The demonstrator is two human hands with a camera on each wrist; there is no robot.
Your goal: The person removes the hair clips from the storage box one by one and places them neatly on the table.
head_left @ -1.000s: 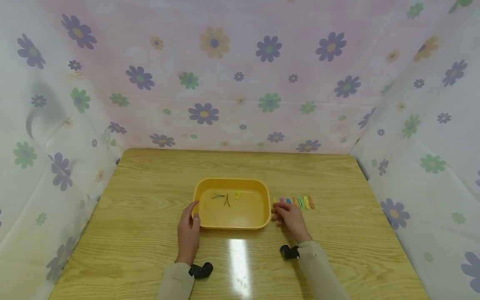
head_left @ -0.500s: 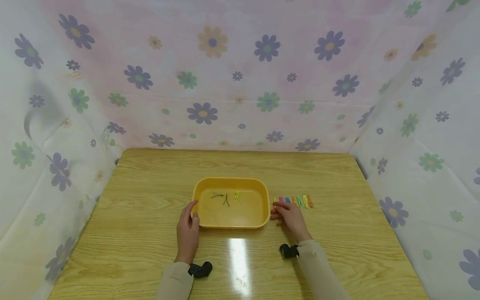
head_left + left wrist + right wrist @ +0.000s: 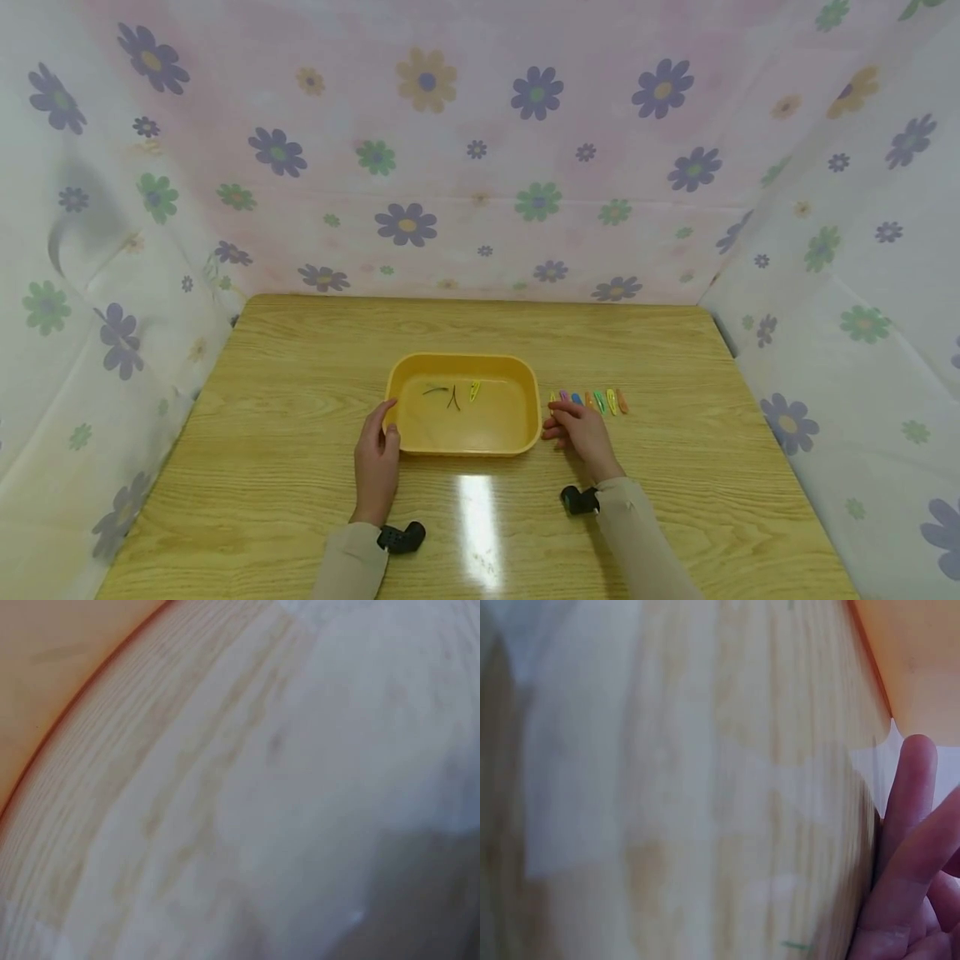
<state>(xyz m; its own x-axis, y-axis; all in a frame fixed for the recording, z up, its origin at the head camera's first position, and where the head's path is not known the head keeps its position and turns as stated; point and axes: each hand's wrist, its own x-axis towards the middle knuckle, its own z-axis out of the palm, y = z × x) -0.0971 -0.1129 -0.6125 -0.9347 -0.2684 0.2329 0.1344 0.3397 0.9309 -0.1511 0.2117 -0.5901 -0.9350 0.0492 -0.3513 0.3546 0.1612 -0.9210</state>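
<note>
My left hand (image 3: 377,467) holds the left side of a shallow yellow plastic tray (image 3: 468,453), thumb and index fingertip at its rim. Inside the tray lie a yellow snap hair clip (image 3: 475,391) and several thin dark bobby pins (image 3: 453,398). Just beyond the tray's right side, my right hand (image 3: 585,437) pinches the near end of another yellow hair clip (image 3: 552,398), its far end showing past the fingertips. In the right wrist view, fingers (image 3: 915,780) of that hand reach toward the tray wall (image 3: 922,667); the clip is out of sight there.
The held clip stands at the left end of a row of hair clips, including a green one (image 3: 600,402), a yellow one (image 3: 612,402) and an orange one (image 3: 622,402). The wooden table (image 3: 315,333) is enclosed by flowered cloth (image 3: 450,167).
</note>
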